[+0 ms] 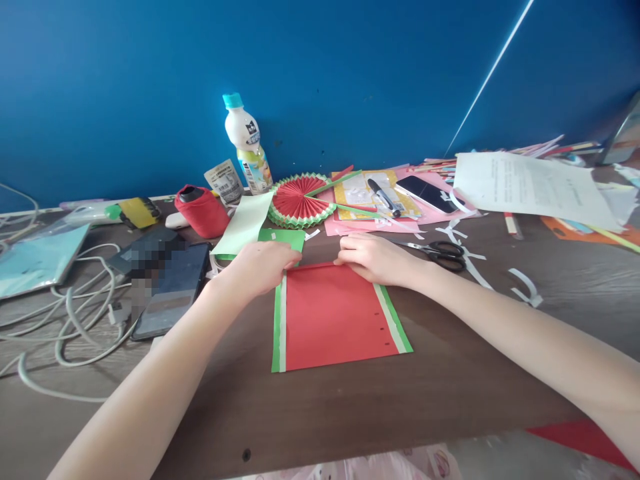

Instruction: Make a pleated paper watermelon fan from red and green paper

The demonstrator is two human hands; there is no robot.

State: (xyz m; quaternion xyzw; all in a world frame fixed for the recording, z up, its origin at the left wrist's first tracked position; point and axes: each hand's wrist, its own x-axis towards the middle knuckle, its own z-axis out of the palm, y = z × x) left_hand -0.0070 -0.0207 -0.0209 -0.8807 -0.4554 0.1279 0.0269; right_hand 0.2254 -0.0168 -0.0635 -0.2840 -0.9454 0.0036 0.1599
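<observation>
Red sheet flat on the tabletop, on the near side of the paper fan. Left hand, right hand: each grip pinched on the sheet's fan-side edge, apparently spaced to keep it even. Scissors right of the fan.

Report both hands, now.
Left hand: closed, holding the far-left corner of the red paper.
Right hand: curled at the red paper's far edge; grip cannot be told.
</observation>
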